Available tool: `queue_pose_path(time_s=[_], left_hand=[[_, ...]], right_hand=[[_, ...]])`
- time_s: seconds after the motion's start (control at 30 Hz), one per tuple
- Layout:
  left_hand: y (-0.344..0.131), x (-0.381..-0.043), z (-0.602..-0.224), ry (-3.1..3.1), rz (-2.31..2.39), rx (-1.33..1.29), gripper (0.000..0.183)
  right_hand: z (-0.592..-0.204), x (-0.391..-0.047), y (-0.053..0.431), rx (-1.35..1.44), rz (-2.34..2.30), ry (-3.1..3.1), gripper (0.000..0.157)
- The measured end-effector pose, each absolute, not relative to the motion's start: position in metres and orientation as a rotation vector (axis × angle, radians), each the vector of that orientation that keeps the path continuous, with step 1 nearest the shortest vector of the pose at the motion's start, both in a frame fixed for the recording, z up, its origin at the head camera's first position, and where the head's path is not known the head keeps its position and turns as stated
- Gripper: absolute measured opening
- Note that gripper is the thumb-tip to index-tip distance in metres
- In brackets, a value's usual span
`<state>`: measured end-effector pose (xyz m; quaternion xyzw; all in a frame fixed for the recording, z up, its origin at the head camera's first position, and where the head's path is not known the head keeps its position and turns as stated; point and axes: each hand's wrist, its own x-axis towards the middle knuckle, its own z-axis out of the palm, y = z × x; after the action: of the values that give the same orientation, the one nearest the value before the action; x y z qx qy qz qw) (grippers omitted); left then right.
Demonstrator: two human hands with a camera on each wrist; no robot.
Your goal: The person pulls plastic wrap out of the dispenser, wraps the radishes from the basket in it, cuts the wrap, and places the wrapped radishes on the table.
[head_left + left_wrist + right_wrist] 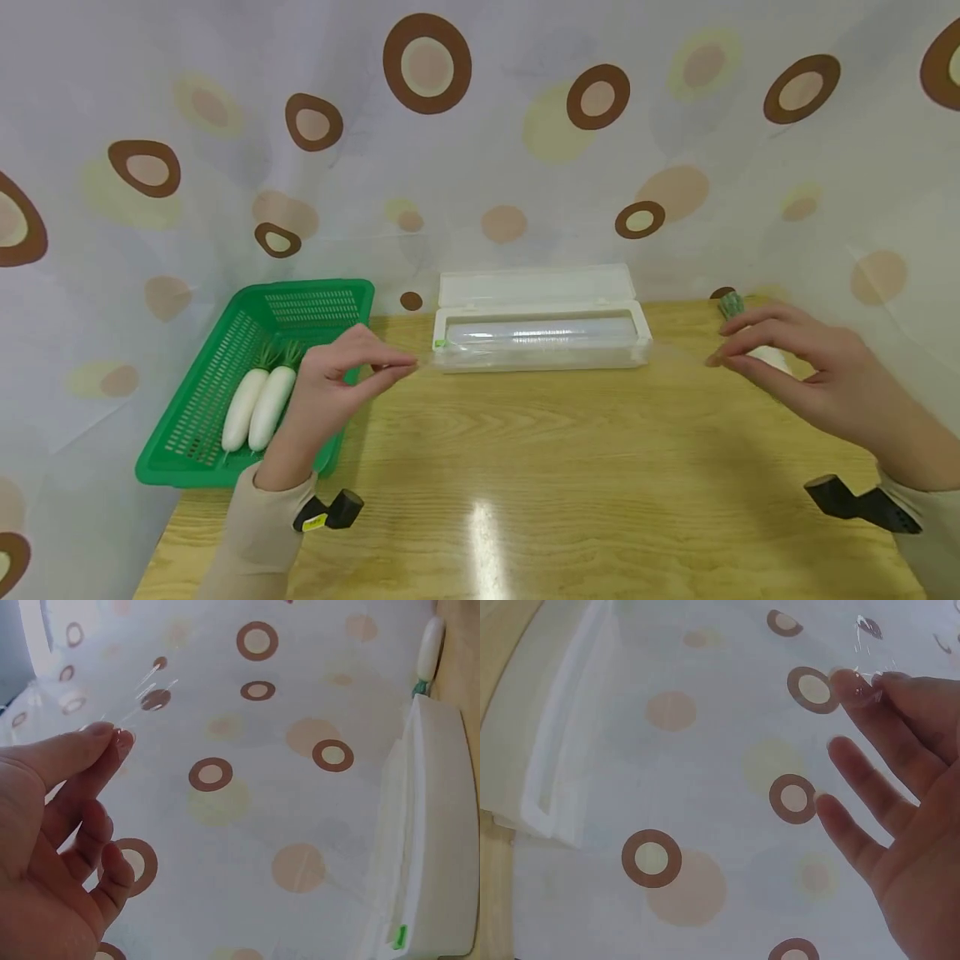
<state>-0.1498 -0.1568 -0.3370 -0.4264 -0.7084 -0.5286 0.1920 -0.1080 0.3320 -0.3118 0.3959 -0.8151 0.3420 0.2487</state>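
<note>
Between thumb and forefinger, my left hand (341,383) pinches one corner of clear cling film (150,694). My right hand (817,367) pinches the other corner, seen in the right wrist view as film (866,675) at the fingertips. Both hands are raised above the table, one at either side of a white cling film dispenser box (543,362). Its lid (536,287) stands up at the back, and a roll of film (540,332) lies inside. The film spans between the hands, though its edges are hard to make out.
At left, a green plastic basket (161,471) holds two white radishes (272,408) with green tops. Another white radish (771,358) lies at the right, partly hidden behind my right hand. The wooden table (600,483) meets a patterned curtain (495,167) at the back.
</note>
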Motion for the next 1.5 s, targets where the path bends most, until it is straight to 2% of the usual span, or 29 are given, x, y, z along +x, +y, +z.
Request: queue_pose_path(time_s=[0.23, 0.4, 0.47, 0.5, 0.63, 0.7, 0.77, 0.97, 1.0, 1.17, 1.5], left_hand=[[-0.167, -0.13, -0.363, -2.059, -1.634, -1.397, 0.008], [-0.17, -0.117, -0.378, -2.132, -1.657, -1.449, 0.021], [-0.17, -0.111, -0.384, -2.167, -1.664, -1.447, 0.025], [-0.17, -0.109, -0.387, -2.18, -1.668, -1.447, 0.027], [-0.169, -0.098, -0.404, -2.233, -1.653, -1.44, 0.029], [-0.167, -0.093, -0.415, -2.244, -1.643, -1.447, 0.027], [-0.166, -0.089, -0.427, -2.243, -1.621, -1.463, 0.026], [-0.159, -0.078, -0.46, -2.183, -1.392, -1.538, 0.026], [-0.158, -0.077, -0.466, -2.178, -1.351, -1.536, 0.025], [-0.158, -0.071, -0.491, -2.192, -1.268, -1.465, 0.014], [-0.159, -0.068, -0.517, -2.254, -0.93, -1.543, 0.018]], right_hand=[[-0.332, -0.085, 0.332, 1.212, 0.966, -2.268, 0.03], [-0.352, -0.072, 0.332, 1.252, 0.997, -2.291, 0.022], [-0.36, -0.065, 0.333, 1.248, 1.005, -2.335, 0.01], [-0.365, -0.062, 0.333, 1.241, 1.003, -2.365, 0.01], [-0.388, -0.051, 0.336, 1.26, 1.042, -2.428, 0.049], [-0.401, -0.048, 0.338, 1.277, 1.071, -2.447, 0.058], [-0.415, -0.046, 0.339, 1.297, 1.098, -2.452, 0.059], [-0.454, -0.039, 0.342, 1.286, 1.069, -2.495, 0.051], [-0.46, -0.039, 0.342, 1.281, 1.027, -2.502, 0.04], [-0.484, -0.038, 0.343, 1.291, 0.927, -2.448, 0.008], [-0.505, -0.037, 0.337, 1.325, 0.711, -2.395, 0.019]])
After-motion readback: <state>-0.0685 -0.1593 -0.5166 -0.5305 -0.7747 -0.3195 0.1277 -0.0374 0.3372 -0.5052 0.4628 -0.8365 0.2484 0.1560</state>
